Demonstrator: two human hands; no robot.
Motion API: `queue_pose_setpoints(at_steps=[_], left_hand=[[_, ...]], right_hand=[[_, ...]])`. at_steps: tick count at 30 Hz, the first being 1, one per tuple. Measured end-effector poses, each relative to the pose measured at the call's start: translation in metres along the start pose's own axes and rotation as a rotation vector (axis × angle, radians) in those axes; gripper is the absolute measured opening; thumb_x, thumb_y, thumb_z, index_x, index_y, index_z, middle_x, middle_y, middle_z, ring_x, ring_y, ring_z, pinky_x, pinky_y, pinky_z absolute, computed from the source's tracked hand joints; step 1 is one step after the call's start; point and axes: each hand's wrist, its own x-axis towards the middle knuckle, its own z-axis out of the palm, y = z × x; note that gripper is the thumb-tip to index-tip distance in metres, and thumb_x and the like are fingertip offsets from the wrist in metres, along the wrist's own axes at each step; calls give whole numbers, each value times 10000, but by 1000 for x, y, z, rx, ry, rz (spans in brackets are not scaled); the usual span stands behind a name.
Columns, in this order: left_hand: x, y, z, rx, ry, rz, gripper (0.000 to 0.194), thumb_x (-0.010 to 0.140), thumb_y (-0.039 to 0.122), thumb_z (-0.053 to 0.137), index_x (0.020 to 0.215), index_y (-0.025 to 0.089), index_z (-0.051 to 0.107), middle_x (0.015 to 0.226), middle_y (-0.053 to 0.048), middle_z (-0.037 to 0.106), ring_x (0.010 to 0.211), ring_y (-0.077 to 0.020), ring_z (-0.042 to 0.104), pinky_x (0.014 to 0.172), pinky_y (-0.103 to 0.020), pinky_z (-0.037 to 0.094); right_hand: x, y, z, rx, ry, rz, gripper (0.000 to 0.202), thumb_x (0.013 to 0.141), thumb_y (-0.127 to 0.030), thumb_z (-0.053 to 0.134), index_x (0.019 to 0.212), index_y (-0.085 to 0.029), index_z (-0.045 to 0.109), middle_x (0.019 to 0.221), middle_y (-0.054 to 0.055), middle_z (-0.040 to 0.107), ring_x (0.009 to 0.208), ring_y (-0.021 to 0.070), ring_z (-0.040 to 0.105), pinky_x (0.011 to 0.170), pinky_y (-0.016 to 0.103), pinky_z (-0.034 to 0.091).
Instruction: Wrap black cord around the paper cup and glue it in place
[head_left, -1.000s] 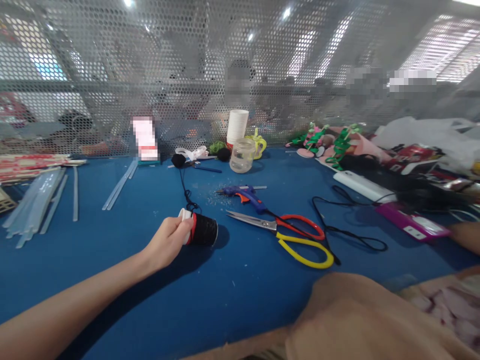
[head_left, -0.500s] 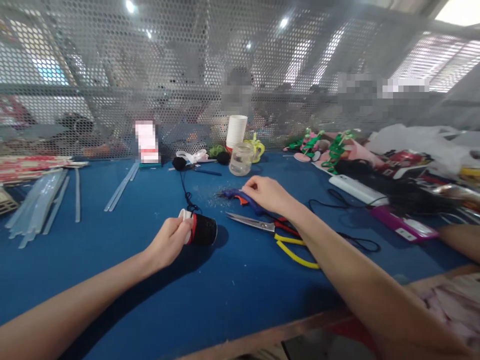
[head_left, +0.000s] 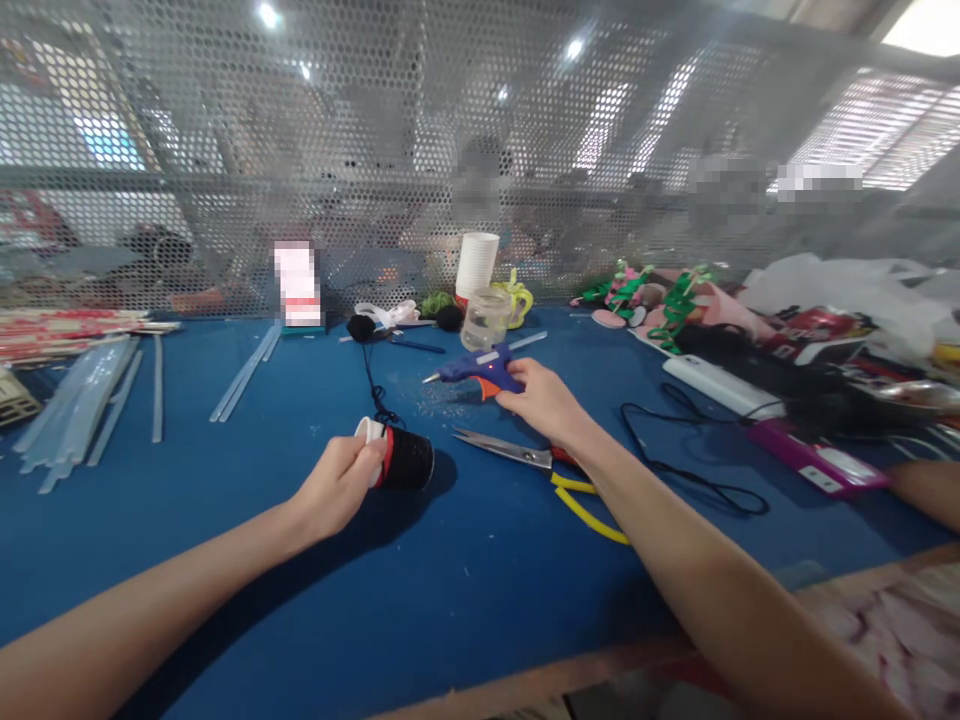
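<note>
My left hand (head_left: 339,482) is closed around the white end of a paper cup (head_left: 409,458) lying on its side, its body wrapped in black yarn with a red band. A strand of black yarn (head_left: 377,395) runs from the cup back to a small black ball (head_left: 361,328). My right hand (head_left: 544,400) grips the handle of a blue glue gun (head_left: 474,366) with an orange trigger; its nozzle points left, toward the area above the cup. Scissors (head_left: 517,452) with yellow and red handles lie beneath my right wrist, blades pointing left.
Glue sticks (head_left: 75,405) lie at the left. A clear jar (head_left: 484,322) and stacked white cups (head_left: 477,265) stand at the back. At the right are a power strip (head_left: 720,388), a purple socket block (head_left: 817,458), cables and another person's arm (head_left: 930,490).
My right hand has taken hold of the glue gun by its handle and lifted it off the table. A glue stick now shows at its rear. My left hand and the cup stay put.
</note>
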Motion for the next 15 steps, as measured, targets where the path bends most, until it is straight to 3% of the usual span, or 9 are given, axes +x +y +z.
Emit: queue_pose_setpoints(at_steps=[2,4,7,10,15], left_hand=[[0,1,0,1,2,-2,287,743,316,259,490,183,268,482,45,252,467,-85,243,446,-231,199],[1,2,0,2,-2,-9,292,742,324,257,485,186,257,477,47,244,461,-85,238,444,-231,197],[1,2,0,5,-2,-30,306,750,343,250,486,188,245,474,49,236,460,-85,233,444,-229,197],[2,1,0,1,2,-38,310,751,347,251,485,189,237,471,49,237,462,-87,237,445,-228,197],[4,-1,-1,-41,-9,-40,309,748,347,251,484,186,258,471,46,255,464,-87,243,444,-229,201]], right_hand=[[-11,-9,-10,131,-44,-43,294,692,-271,492,948,-129,479,803,74,584,647,136,558,536,234,426],[-23,-19,-16,391,-217,-78,191,706,-299,500,792,-129,512,627,24,546,527,101,515,470,211,407],[-40,-29,-18,556,-344,-137,184,726,-315,501,787,-142,509,585,-5,524,465,76,483,431,195,400],[-53,-34,-14,541,-390,-190,211,744,-338,483,783,-136,530,587,1,537,442,69,476,425,194,415],[-67,-39,-13,418,-396,-138,252,735,-381,477,745,-139,543,470,-29,486,379,76,453,342,180,391]])
